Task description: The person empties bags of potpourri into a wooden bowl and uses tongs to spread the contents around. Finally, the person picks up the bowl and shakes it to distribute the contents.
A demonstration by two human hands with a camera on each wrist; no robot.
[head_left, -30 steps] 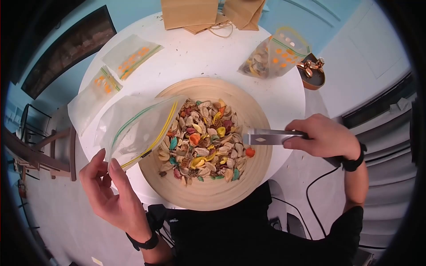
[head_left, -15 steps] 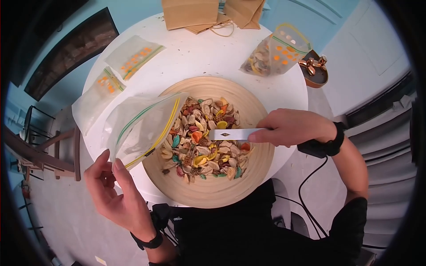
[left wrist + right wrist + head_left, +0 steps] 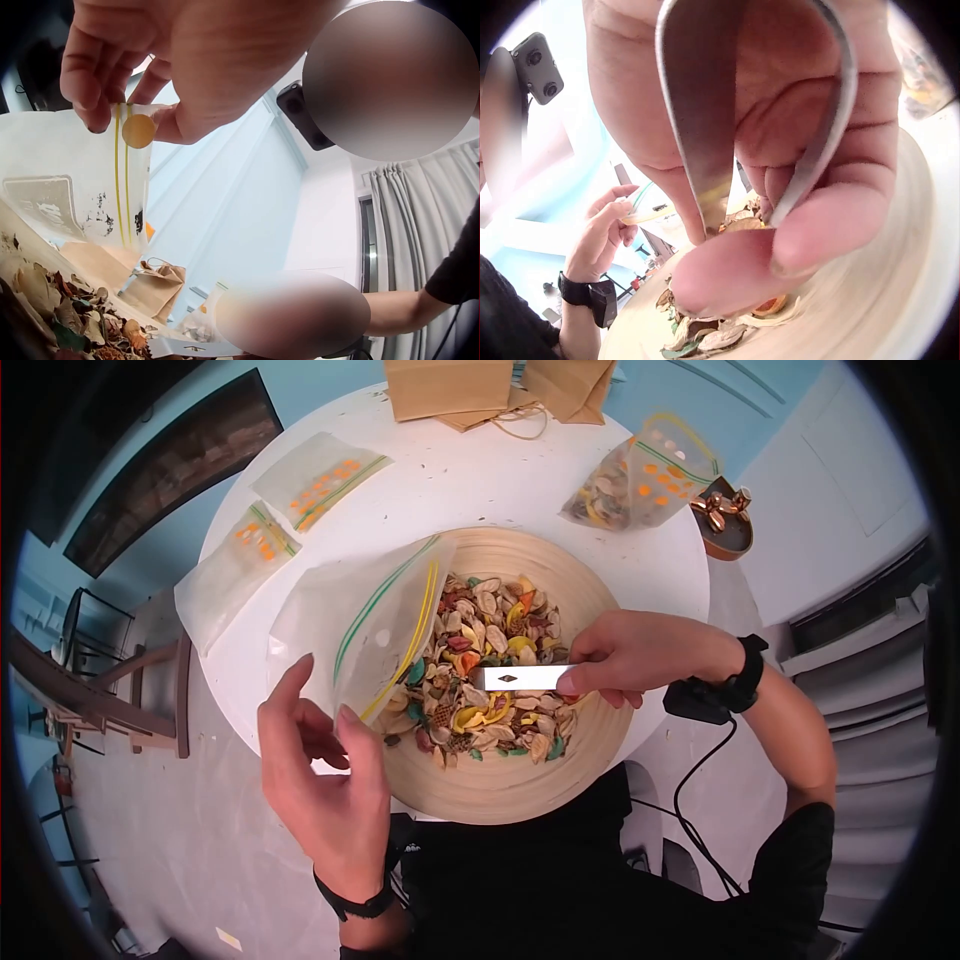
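Observation:
My left hand [image 3: 330,780] pinches the edge of a clear zip bag [image 3: 315,595] between thumb and fingers. Its mouth, with green and yellow zip lines, gapes toward the potpourri and overlaps the left side of a round wooden dish [image 3: 500,800]. Dried petals, pods and small cones make up the potpourri [image 3: 485,735], heaped in the dish. In my right hand [image 3: 650,650] are metal tongs [image 3: 520,678], their tips down among the petals. The right wrist view shows the bent strip of the tongs [image 3: 705,112] within the fingers; whether they grasp a petal, I cannot tell.
Two flat zip bags with orange marks, one a flat bag [image 3: 320,480], lie at the back left. A filled zip bag [image 3: 640,475] stands at the back right, near a tray [image 3: 725,530] with copper-coloured pieces. Paper bags [image 3: 450,390] stand at the far edge of the white table [image 3: 440,470].
My right hand has brought the tongs leftward from the dish's right side into the potpourri. My left hand and the bag have shifted right, with the bag's mouth now steeper.

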